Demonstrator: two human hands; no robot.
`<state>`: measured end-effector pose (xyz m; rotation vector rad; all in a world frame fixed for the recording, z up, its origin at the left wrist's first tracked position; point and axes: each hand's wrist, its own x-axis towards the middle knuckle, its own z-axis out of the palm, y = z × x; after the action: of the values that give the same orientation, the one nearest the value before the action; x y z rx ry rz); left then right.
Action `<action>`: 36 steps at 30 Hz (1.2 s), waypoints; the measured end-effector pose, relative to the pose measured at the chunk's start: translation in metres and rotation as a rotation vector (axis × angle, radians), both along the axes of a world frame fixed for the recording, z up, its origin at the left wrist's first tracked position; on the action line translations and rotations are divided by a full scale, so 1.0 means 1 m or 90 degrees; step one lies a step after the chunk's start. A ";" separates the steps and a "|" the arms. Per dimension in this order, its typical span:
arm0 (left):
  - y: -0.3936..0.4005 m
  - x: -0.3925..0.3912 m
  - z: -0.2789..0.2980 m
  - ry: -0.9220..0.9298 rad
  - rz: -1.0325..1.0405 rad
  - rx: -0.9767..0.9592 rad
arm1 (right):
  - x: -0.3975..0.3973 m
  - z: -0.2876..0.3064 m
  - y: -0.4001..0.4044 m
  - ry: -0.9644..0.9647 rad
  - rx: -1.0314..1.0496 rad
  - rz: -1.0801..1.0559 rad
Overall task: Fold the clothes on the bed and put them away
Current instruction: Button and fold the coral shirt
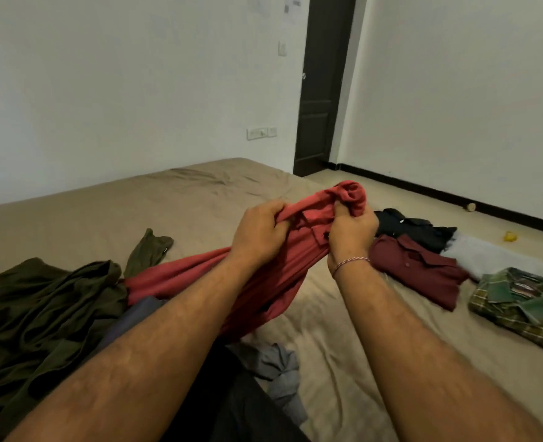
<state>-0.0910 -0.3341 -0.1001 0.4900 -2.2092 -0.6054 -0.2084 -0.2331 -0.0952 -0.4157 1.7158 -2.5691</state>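
Note:
A crumpled red shirt [264,275] hangs above the bed [181,205], held up near its collar. My left hand [260,231] grips the bunched cloth on the left, and my right hand [351,234] grips it on the right, fingers curled into the fabric. An olive green garment [40,307] lies spread and unfolded at the left. At the right of the bed lie folded clothes: a maroon shirt [420,269], a black shirt [413,228] behind it, and a green plaid shirt [518,301]. A grey garment [279,368] lies crumpled near me.
A white fluffy item [487,253] lies between the black and plaid shirts. A dark door [321,90] stands in the far corner. Small yellow [510,236] and pale [471,207] objects sit on the floor by the right wall. Bare sheet stretches across the far half of the bed.

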 end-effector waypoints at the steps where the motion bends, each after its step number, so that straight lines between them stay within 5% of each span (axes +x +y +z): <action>1: 0.011 -0.012 0.018 0.048 -0.009 -0.001 | -0.008 0.013 0.008 0.009 -0.017 -0.020; 9: 0.106 -0.105 0.176 0.170 -0.213 -0.135 | -0.084 0.134 0.122 0.178 -0.109 -0.221; 14: 0.133 -0.136 0.199 -0.007 -0.288 -0.214 | -0.140 0.202 0.214 0.255 -0.094 -0.364; 16: 0.134 -0.141 0.179 -0.057 -0.283 -0.217 | -0.142 0.201 0.238 0.276 0.013 -0.340; 19: 0.110 -0.148 0.122 -0.154 -0.220 -0.160 | -0.137 0.138 0.245 0.256 0.300 -0.156; 22: 0.071 -0.143 0.043 -0.353 -0.160 -0.078 | -0.131 0.047 0.242 0.197 0.599 -0.130; 24: 0.058 -0.124 -0.016 -0.432 -0.133 -0.035 | -0.114 -0.021 0.240 0.127 0.671 -0.111; 31: 0.122 -0.040 -0.159 -0.220 -0.326 0.221 | -0.031 -0.158 0.221 -0.009 0.406 0.063; 36: 0.136 -0.050 -0.178 -0.203 -0.405 0.398 | 0.011 -0.179 0.206 0.053 0.435 0.159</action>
<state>-0.1407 -0.1979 -0.2776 0.1758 -2.4506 -1.6828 -0.1977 -0.0267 -0.2744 -0.6423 2.2423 -1.6765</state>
